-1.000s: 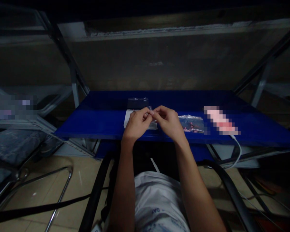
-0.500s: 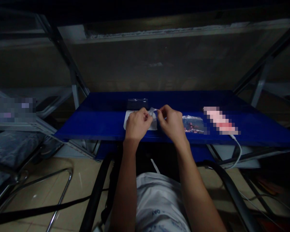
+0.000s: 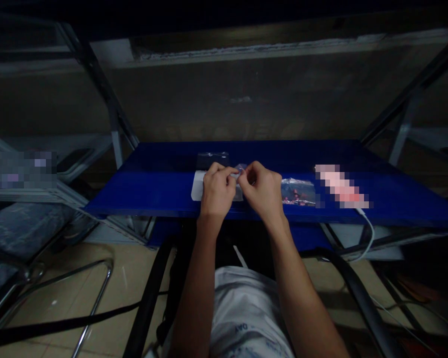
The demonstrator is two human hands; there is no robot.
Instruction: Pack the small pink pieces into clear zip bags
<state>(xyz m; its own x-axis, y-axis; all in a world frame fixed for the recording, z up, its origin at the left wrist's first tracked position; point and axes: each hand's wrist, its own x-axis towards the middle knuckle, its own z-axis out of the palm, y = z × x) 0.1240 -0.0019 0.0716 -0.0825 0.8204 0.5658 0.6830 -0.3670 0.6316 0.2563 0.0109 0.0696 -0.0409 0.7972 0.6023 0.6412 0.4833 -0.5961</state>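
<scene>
My left hand [image 3: 218, 189] is closed at the fingertips on a small clear plastic bag [image 3: 241, 168]. Close by on its right, my right hand [image 3: 262, 186] pinches the same bag between thumb and forefinger. Whatever small piece may be at the pinch is too small to make out. Under and beside the left hand lies a white sheet [image 3: 197, 185], partly covered by it. A clear bag with small pink pieces [image 3: 297, 193] lies just right of my right hand. Behind the left hand is another clear plastic bag [image 3: 212, 159], flat on the blue table [image 3: 164, 174].
A blurred-out phone-like object [image 3: 341, 186] with a white cable [image 3: 371, 233] lies on the right of the table. Metal frame posts [image 3: 115, 144] rise at both sides. Black chair armrests [image 3: 149, 298] flank my body.
My left hand has moved right, closer to my right hand. The small plastic bag that stretched between them is now bunched at the fingertips. My right hand has barely moved.
</scene>
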